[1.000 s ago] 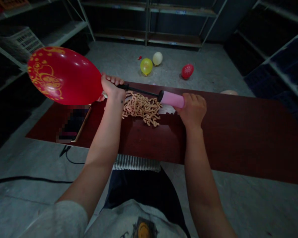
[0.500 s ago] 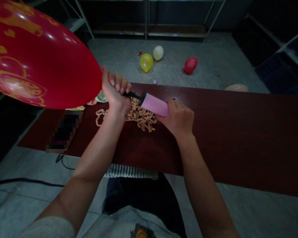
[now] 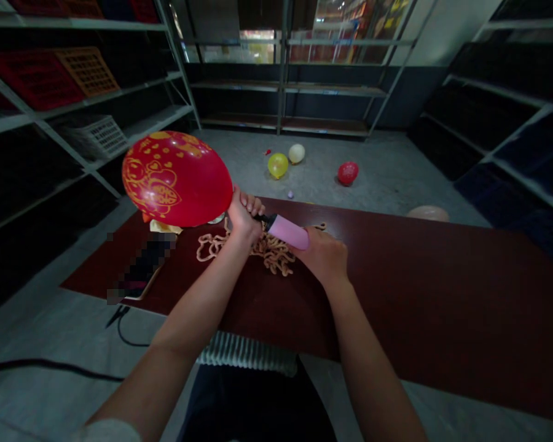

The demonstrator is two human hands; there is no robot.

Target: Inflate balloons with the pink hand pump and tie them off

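Note:
A large inflated red balloon with gold hearts and patterns points up to the left. At its neck, my left hand is closed, with the neck itself hidden by the fingers. A short black part shows between that hand and a pink balloon pump. My right hand is wrapped around the pump's pink barrel at its lower right end. Beneath both hands, a heap of long, twisted beige strands lies on the dark red-brown table.
A phone-like dark object, partly blurred out, lies at the table's left. Yellow, white and small red balloons rest on the floor beyond. Metal shelves line the back; crates stand on the left shelves.
My view has tilted up, bringing the whole red balloon and more shelving into sight. My hands look closer together, with less black showing between the left hand and the pump.

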